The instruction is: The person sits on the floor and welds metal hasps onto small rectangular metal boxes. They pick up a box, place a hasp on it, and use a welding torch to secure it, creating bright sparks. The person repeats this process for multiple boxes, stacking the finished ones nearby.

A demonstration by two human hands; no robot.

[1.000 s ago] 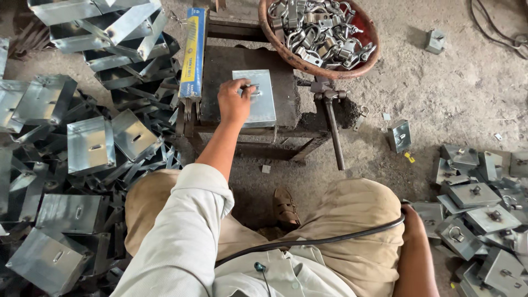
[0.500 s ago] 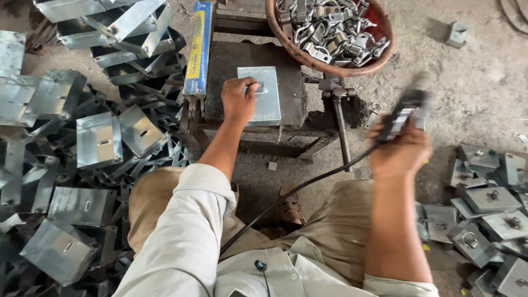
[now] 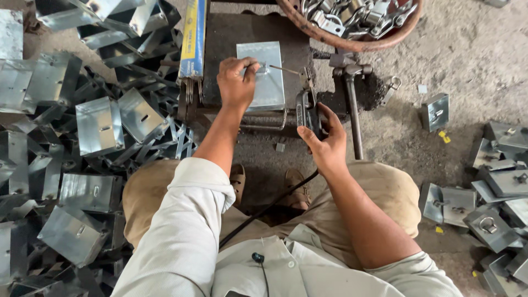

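I see my left hand (image 3: 237, 82) in the upper middle of the frame, pressed down on a flat metal plate (image 3: 263, 76) that lies on the dark workbench (image 3: 231, 38); its fingers are pinched on a small fitting at the plate's centre. My right hand (image 3: 324, 144), just right of centre, is closed round a black corded tool (image 3: 306, 113), whose thin tip points left at that same fitting; the cable runs down toward my lap. I judge this as the fastening step: the fitting is held in place while the tool is brought onto it. The next move calls for a steady left-hand hold and the tip set squarely on the fitting, clear of my fingertips. Bare bent plates (image 3: 99, 124) fill the left side of the frame, plates with rings already fitted (image 3: 489, 220) lie at the lower right, and a round basket of fittings (image 3: 352, 22) sits at the top
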